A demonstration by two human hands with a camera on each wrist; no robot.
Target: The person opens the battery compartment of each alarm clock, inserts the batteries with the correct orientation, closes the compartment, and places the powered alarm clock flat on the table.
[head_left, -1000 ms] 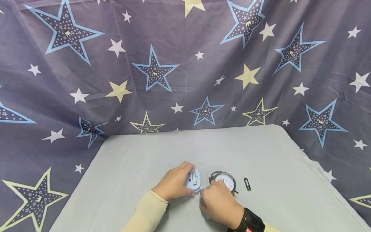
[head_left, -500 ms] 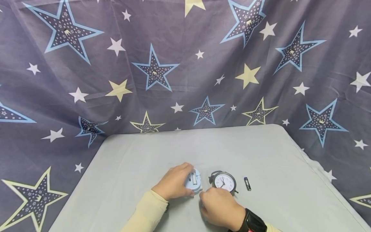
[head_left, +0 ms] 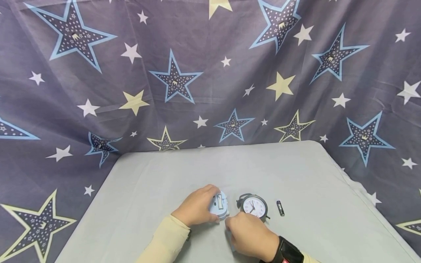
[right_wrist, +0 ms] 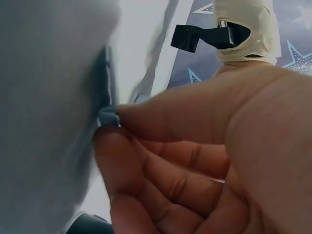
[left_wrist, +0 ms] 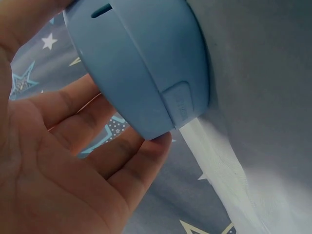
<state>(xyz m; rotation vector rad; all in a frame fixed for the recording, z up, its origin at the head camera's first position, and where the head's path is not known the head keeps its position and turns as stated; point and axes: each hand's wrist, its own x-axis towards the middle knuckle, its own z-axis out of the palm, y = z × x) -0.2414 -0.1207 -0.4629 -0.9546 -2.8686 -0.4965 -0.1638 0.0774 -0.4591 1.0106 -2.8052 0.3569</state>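
My left hand [head_left: 197, 205] holds a small light blue alarm clock [head_left: 222, 210], its back turned up, on the table. Its battery compartment [head_left: 220, 201] lies uncovered. In the left wrist view the thumb and fingers span the blue body [left_wrist: 141, 63], which has a raised button [left_wrist: 179, 103] on its side. My right hand [head_left: 250, 233] is just right of it; in the right wrist view thumb and forefinger pinch a small, thin blue plastic piece [right_wrist: 109, 117], like a battery cover, close to the table surface. In the head view that piece is hidden by the fingers.
A dark-framed round alarm clock [head_left: 254, 206] lies face up just beyond my right hand. Right of it is a black battery [head_left: 280, 208]. The grey-covered table [head_left: 158, 179] ends at a star-patterned curtain [head_left: 204, 91] behind and at both sides.
My right hand has drawn back a little, and its fingers no longer cover the face of the dark clock. The left hand and the blue clock stay nearly still.
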